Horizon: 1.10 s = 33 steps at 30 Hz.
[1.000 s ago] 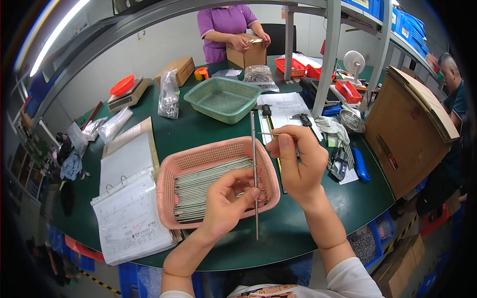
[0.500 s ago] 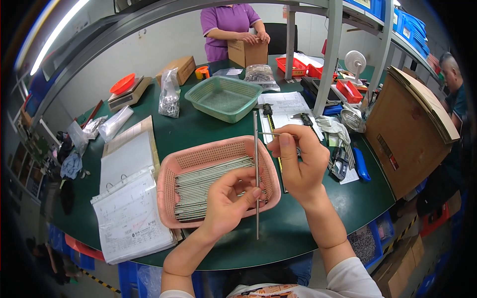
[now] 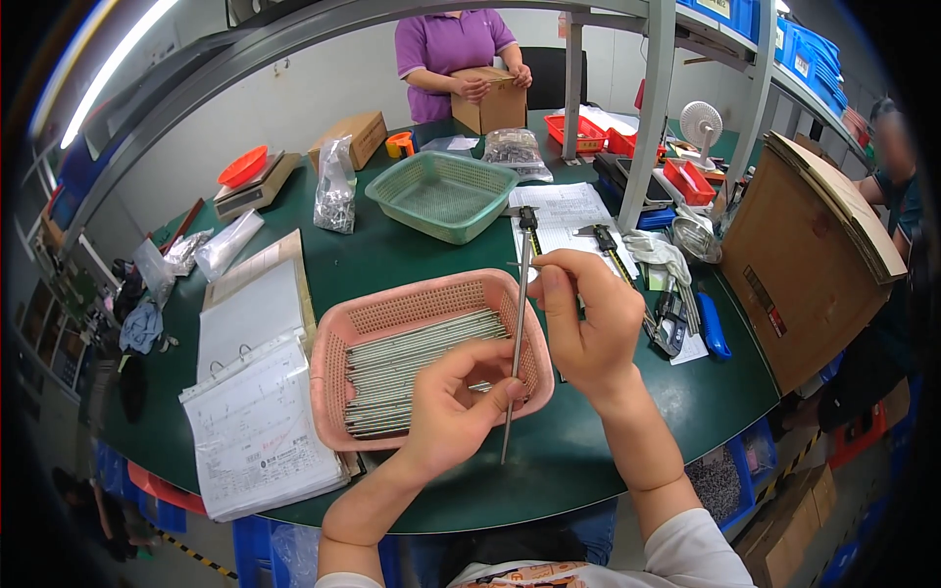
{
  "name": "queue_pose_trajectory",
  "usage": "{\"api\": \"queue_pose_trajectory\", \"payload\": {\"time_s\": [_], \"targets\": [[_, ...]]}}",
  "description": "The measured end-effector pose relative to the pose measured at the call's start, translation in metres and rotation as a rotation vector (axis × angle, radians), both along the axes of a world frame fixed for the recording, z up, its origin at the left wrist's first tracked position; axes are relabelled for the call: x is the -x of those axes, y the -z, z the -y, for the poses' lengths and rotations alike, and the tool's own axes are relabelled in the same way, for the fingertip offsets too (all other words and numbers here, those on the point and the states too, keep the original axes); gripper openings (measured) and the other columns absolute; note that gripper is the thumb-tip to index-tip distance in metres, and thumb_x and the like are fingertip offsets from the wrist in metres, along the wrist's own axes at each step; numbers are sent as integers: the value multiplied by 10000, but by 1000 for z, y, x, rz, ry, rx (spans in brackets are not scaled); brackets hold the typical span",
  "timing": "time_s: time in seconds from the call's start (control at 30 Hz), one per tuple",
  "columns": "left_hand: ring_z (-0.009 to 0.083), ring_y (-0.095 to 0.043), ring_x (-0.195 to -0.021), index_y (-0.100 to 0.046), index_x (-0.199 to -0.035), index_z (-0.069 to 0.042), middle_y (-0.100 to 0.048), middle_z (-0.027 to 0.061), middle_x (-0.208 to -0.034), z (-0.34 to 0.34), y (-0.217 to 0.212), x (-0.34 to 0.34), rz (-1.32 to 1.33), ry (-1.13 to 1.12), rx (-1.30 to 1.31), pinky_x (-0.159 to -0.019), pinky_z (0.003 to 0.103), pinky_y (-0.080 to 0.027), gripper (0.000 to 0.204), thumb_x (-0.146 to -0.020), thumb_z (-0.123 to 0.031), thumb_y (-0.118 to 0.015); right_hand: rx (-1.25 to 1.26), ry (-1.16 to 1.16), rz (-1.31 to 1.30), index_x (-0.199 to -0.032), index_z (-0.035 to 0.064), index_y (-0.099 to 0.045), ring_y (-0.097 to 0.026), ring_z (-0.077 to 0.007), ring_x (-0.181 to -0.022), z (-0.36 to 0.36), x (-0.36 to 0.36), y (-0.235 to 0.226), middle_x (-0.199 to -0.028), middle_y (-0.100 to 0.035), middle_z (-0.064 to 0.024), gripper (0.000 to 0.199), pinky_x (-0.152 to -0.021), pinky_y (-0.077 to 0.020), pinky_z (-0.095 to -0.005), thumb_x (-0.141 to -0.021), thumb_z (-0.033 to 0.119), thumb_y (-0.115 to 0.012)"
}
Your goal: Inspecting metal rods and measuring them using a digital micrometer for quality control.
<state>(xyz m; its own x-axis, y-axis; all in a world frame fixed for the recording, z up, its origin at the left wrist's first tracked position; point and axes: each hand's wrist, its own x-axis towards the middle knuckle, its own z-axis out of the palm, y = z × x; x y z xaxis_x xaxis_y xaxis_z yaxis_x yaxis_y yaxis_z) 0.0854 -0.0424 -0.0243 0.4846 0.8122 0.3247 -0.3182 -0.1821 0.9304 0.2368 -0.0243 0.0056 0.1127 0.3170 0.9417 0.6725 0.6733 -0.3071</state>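
Note:
My left hand (image 3: 446,402) holds a long, slim metal rod (image 3: 520,328) between thumb and fingers. The rod stands steeply, its upper end leaning a little to the right. Thumb and forefinger of my right hand (image 3: 593,323) pinch a thin metal pin (image 3: 513,263) at the rod's upper part. Whether the pin sits in the rod or only crosses it I cannot tell. Below my left hand is a pink plastic basket (image 3: 325,343), with several similar metal rods (image 3: 417,367) lying side by side in it.
Beyond the pink basket stands a green basket (image 3: 446,231). Calipers (image 3: 527,218) lie on papers to its right. An open binder (image 3: 255,421) is at left, a scale (image 3: 257,191) farther back. A large carton (image 3: 804,265) stands at right. Across the table, a person handles a cardboard box (image 3: 498,106).
The rod's upper end has tilted right, toward my right hand. Less of the pin shows between the rod and my right fingers. Across the table, the person's hands have moved apart on the box.

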Motion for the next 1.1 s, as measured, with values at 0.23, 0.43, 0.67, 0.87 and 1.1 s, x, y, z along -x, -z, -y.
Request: {"api": "queue_pose_trajectory", "payload": {"time_s": [0.23, 0.43, 0.67, 0.87, 1.1], "targets": [[147, -580, -750, -491, -1058, 28, -564, 79, -853, -1, 1, 1, 28, -36, 30, -663, 271, -520, 281, -786, 18, -562, -18, -58, -110, -787, 18, -565, -519, -170, -431, 3, 4, 0, -583, -563, -64, 31, -392, -367, -261, -758, 12, -556], [145, -579, -756, -486, -1066, 24, -561, 78, -864, 0, -1, 0, 19, 3, 43, -661, 268, -521, 288, -789, 16, -561, 4, -62, -57, -795, 13, -564, -533, -165, -448, 3, 2, 0, -589, -568, -72, 41, -399, -377, -253, -759, 4, -548], [141, -578, -755, -483, -1071, 24, -558, 75, -862, -1, 2, 0, 30, -10, 24, -658, 267, -521, 291, -790, 17, -559, 14, -90, -129, -802, 11, -557, -555, -161, -458, 4, 4, 0, -576, -573, -62, 38, -408, -395, -247, -771, 5, -535], [140, -576, -754, -480, -1073, 26, -556, 73, -860, 0, 0, 0, 24, 5, 46, -658, 268, -522, 289, -793, 22, -551, 21, -80, -104, -809, 10, -553, -580, -157, -481, 4, 3, -1, -577, -585, -60, 39, -421, -412, -239, -778, 9, -529], [139, -575, -749, -478, -1074, 25, -557, 74, -857, 1, -2, 1, 41, 11, 95, -654, 269, -523, 288, -794, 30, -543, 43, -79, -124, -807, 15, -551, -585, -155, -486, 6, 3, -1, -577, -589, -54, 32, -421, -412, -237, -783, 14, -530]]}}
